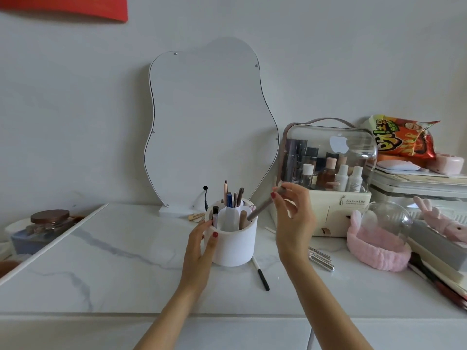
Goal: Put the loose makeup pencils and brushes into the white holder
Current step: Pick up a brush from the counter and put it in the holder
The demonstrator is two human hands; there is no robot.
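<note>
The white round holder stands on the marble table in front of the mirror, with several pencils and brushes upright in its compartments. My left hand grips the holder's left wall. My right hand pinches the top end of a taupe pencil, which slants down with its lower end inside the holder's right compartment. A white pencil with a black tip lies on the table just right of the holder. Silver-capped pencils lie further right, partly behind my right wrist.
A wavy-edged mirror leans on the wall behind the holder. A clear-lidded cosmetics case with bottles stands at the right, with a pink headband, a glass dome and a snack bag nearby. A lidded jar sits far left.
</note>
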